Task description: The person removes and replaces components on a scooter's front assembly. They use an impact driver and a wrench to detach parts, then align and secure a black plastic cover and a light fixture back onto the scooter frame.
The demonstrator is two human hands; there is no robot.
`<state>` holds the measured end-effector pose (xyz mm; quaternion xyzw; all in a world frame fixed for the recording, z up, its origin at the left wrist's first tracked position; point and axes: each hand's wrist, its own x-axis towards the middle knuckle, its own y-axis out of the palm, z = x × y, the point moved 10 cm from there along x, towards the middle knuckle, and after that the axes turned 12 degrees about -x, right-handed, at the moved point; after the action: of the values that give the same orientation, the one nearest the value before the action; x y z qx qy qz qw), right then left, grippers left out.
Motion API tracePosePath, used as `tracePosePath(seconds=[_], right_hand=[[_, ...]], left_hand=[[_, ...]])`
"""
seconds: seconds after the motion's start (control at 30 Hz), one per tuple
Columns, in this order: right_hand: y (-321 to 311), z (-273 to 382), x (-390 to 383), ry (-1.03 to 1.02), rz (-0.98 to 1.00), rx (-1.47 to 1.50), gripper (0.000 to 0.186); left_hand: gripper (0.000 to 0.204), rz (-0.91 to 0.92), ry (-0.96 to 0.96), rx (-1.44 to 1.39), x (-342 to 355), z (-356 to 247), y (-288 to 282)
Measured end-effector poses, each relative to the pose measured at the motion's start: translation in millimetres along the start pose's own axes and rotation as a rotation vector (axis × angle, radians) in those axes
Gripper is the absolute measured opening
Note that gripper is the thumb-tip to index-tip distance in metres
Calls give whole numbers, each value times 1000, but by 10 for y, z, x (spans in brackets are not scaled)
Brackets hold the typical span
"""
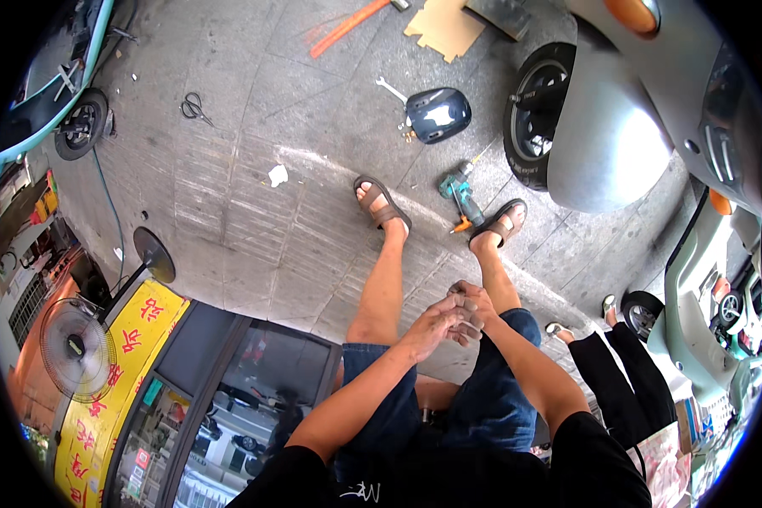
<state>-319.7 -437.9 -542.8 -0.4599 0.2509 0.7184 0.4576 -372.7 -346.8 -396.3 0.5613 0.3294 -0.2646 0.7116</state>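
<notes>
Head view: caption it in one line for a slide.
Left hand and right hand meet above grey paving, a teal power drill lying between brown sandals.

Both hands meet (fingers curled), forearms angled inward.

This is an outdoor scooter-repair spot, on grey paving before a glass-fronted shop. Scooters stand around it: a silver one at two o'clock, a pale green one just past three and a turquoise one at ten. Tools lie on the ground: a teal power drill toward two, an open-ended wrench beside a glossy dark shell near twelve, and black scissors at ten. The shop side shows at seven to nine o'clock: dark-framed glass, a yellow sign with red characters and a caged fan.
</notes>
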Motion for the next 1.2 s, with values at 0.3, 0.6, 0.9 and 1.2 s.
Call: tracePosePath(seconds=[0.3,0.6,0.9,1.2], right_hand=[[-1348,1899,-610,17,-385,-388,35],[-531,5940,-1492,-702,-465,-330,18],[-415,7908,-1244,-1053,-549,-583,42],[-621,8847,-126,-655,-187,-500,27]], left_hand=[[29,92,446,-201,-1685,-1274,-106],[34,94,841,-463,-3443,-2992,-180],[35,344,1054,-542,-4005,-4715,331],[26,5,748,-497,-3826,-6135,-261]])
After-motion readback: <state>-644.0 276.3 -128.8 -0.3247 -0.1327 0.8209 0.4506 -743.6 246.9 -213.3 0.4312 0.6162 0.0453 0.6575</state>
